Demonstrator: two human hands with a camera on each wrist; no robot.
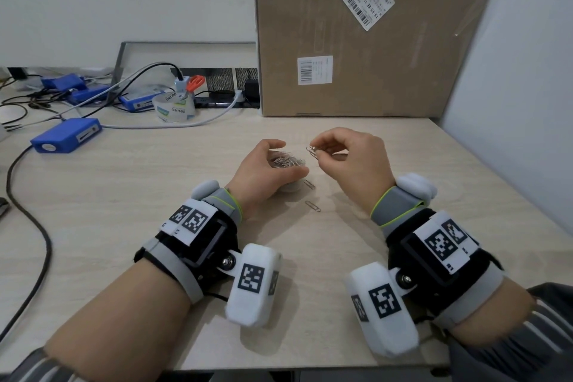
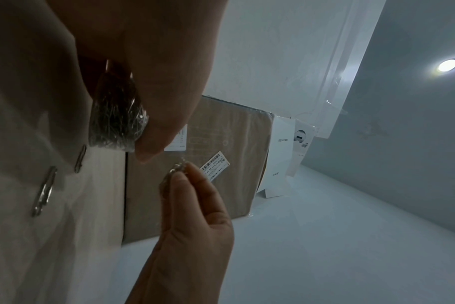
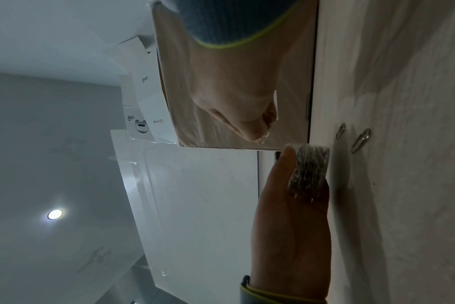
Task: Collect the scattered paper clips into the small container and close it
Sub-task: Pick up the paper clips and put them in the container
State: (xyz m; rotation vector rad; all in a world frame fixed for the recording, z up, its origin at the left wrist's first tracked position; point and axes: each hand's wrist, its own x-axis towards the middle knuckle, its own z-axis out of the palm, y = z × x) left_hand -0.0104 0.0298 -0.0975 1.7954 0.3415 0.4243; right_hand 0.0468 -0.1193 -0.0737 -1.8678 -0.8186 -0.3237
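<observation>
My left hand (image 1: 273,164) curls round a small clear container (image 1: 286,162) filled with silver paper clips, standing on the table. The same container (image 2: 117,115) shows between thumb and fingers in the left wrist view and as a clear box (image 3: 309,168) in the right wrist view. Just right of it and above the table, my right hand (image 1: 347,152) pinches a few paper clips (image 1: 312,152) between thumb and fingertips; these held clips (image 2: 175,170) show in the left wrist view. Two loose clips lie on the table: one (image 1: 309,184) beside the container, one (image 1: 312,206) nearer me.
A large cardboard box (image 1: 366,34) stands at the back of the light wooden table (image 1: 155,195). Blue devices (image 1: 66,135), cables, a tape roll (image 1: 174,106) and scissors crowd the back left. A white wall panel (image 1: 521,102) bounds the right side.
</observation>
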